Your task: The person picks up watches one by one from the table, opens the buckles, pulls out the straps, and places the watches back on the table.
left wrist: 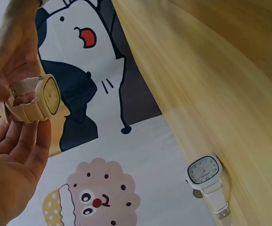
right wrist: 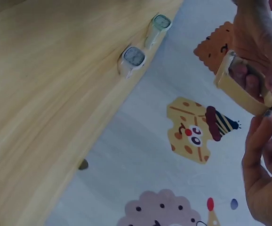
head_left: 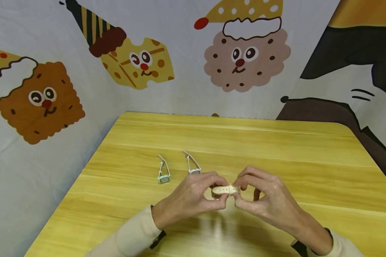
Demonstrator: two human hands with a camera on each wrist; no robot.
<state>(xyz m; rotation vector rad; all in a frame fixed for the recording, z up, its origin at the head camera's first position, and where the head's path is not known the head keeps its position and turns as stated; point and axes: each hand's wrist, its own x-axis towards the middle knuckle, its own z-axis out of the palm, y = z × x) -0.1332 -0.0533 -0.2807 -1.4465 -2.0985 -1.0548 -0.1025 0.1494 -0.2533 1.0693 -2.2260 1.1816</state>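
Observation:
A cream wristwatch (head_left: pixel 223 190) is held up over the table between both hands, its strap bent round into a loop. In the head view, the strap's holes face up. My left hand (head_left: pixel 193 194) pinches the watch from the left with thumb and fingers. From the other side, the thumb and fingertips of my right hand (head_left: pixel 267 196) pinch the strap near its buckle. The left wrist view shows the watch's rounded-square dial (left wrist: pixel 51 95). Fingers cover part of the strap in every view.
Beyond the left hand, a white watch (head_left: pixel 194 170) and a pale green watch (head_left: pixel 164 178) stand on the wooden table (head_left: pixel 276 150), straps looped behind their dials. A cloth printed with cartoon figures (head_left: pixel 186 96) hangs behind and left of the table.

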